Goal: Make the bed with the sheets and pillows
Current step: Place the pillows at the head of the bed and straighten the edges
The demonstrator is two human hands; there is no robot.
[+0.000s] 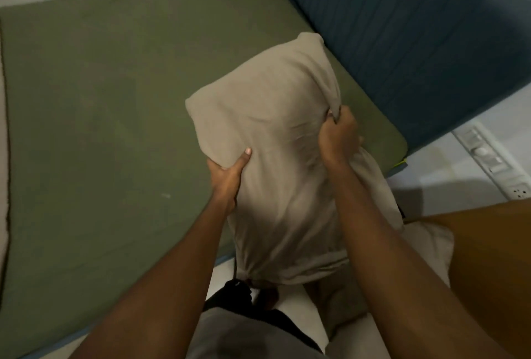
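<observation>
A beige pillow point(273, 134) in its case is held upright over the near corner of the bed. My left hand point(228, 175) grips its left edge, thumb on the front. My right hand point(339, 134) bunches the case fabric at the pillow's right side. The loose open end of the case hangs down toward my legs. The bed point(100, 100) is covered by a smooth olive-green sheet. A second beige pillow point(428, 246) lies low at the right, partly hidden by my right arm.
A dark blue padded headboard point(416, 42) rises at the right of the bed. A white wall with a switch and socket panel point(494, 160) is at the far right. A brown wooden surface point(488, 272) sits at the lower right. Small clutter lies on the floor beyond the bed.
</observation>
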